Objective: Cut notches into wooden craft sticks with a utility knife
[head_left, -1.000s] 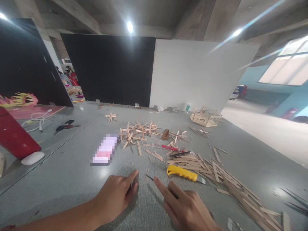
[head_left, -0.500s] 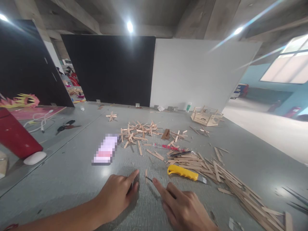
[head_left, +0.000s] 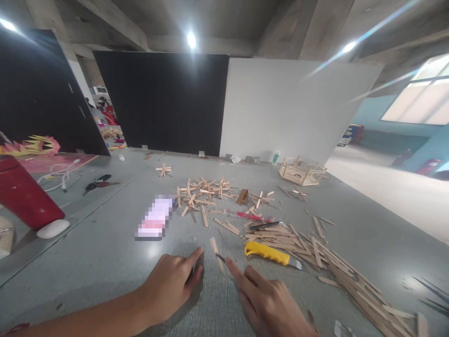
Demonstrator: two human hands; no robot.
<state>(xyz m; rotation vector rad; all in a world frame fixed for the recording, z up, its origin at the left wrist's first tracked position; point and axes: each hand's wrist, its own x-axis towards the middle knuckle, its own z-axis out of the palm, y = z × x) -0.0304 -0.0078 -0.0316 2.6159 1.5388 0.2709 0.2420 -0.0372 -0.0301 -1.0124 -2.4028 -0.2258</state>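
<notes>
On the table (head_left: 105,267), right fingers (head_left: 239,277) pinching a half-hidden dark tool (head_left: 220,258), blurred stick (head_left: 213,245) at its tip, left fingers (head_left: 194,257) parted

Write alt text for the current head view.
A person's right hand holds a thin dark tool at a small, blurred wooden stick over a gray table; the left hand is nearby, holding nothing visible. A yellow knife and a pile of wooden sticks lie to the right.

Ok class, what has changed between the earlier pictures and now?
The small stick at the tip of the thin tool has turned, its far end swinging left. The right hand kept hold of the tool; nothing was visibly let go. The left hand and knife stayed put.
</notes>
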